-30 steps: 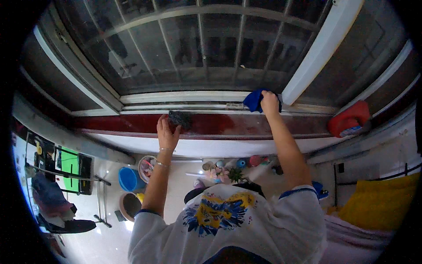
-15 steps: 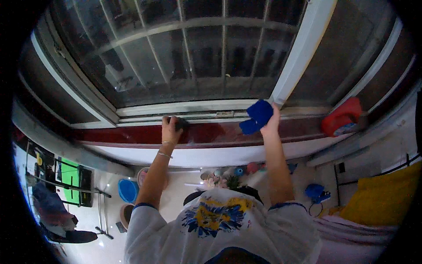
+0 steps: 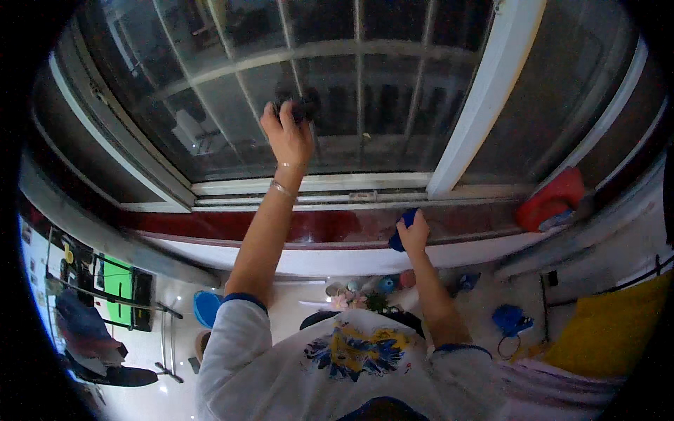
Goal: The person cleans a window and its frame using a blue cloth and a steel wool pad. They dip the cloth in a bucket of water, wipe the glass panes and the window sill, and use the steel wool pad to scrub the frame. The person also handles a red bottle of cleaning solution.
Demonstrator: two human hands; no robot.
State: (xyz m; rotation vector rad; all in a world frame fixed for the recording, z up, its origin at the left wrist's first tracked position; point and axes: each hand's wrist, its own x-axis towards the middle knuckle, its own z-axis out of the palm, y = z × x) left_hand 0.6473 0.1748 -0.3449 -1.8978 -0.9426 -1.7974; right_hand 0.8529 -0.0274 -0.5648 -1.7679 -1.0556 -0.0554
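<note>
Since the earlier frames, the left hand (image 3: 289,144) has risen from the dark red windowsill (image 3: 463,221) to the barred window's glass pane (image 3: 379,119), and the right hand (image 3: 417,233) has dropped to the sill's front edge. The left's curled fingers grasp a dark, blurred wad of scrubbing material (image 3: 306,109) against the pane; the right clenches a bunched, deep-blue cloth (image 3: 397,241).

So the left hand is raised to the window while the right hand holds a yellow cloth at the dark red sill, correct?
Not quite: the head view shows the cloth in the right hand is blue, not yellow. The rest stands.
</note>
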